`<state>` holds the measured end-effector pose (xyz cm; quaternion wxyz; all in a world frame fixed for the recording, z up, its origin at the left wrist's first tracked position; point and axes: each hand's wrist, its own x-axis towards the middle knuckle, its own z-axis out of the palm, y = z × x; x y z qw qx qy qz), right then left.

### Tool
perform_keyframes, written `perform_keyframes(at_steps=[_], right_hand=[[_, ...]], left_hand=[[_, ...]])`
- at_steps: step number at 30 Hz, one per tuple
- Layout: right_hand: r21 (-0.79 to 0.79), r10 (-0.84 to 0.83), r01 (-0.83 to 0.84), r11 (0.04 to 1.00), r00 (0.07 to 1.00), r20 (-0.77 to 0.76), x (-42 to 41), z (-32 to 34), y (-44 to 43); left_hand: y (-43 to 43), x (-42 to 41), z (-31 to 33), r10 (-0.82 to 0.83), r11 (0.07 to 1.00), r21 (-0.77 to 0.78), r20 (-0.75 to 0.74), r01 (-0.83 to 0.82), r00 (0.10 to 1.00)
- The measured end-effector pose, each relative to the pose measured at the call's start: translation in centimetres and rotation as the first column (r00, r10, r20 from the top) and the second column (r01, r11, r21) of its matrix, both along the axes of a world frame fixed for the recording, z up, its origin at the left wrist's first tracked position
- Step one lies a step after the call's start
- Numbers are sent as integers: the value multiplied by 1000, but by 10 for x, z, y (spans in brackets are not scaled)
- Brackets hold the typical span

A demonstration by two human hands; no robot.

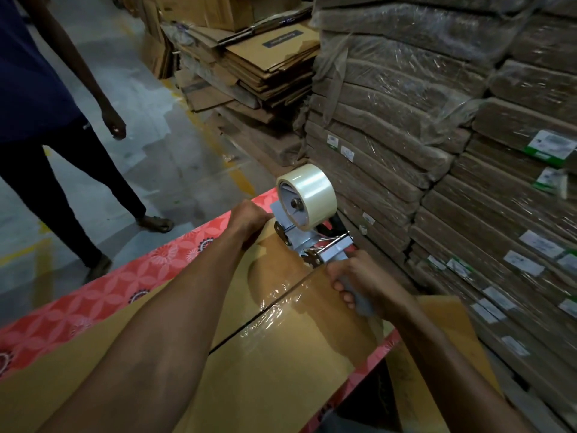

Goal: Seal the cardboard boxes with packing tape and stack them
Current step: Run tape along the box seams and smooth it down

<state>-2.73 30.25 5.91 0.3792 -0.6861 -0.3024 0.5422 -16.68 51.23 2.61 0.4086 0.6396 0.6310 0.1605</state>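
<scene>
A brown cardboard box [281, 364] lies on a table under a red patterned cloth [103, 295]. Clear tape [281, 304] shines along the seam between its top flaps. My right hand [362, 282] grips the grey handle of a tape dispenser [309, 220], whose roll of clear tape stands above the box's far end. My left hand [249, 220] curls over the box's far edge, beside the dispenser.
Shrink-wrapped stacks of flat cartons [437, 135] rise close on the right. Loose flattened boxes [265, 64] are piled at the back. A person in dark clothes [46, 135] stands on the concrete floor to the left. Another cardboard piece [437, 354] leans at the table's right.
</scene>
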Motion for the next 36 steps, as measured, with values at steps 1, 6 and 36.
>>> perform_keyframes(at_steps=[1,6,36], right_hand=[[-11,-4,4,1000,1000,1,0,0,1],[-21,-12,12,1000,1000,-26,0,-3,4],[-111,11,6,994,989,149,19,1,-58]], left_hand=[[-2,0,4,-38,999,13,-65,39,997],[2,3,6,-158,946,257,-171,199,972],[-54,31,-6,-364,831,124,-616,542,699]])
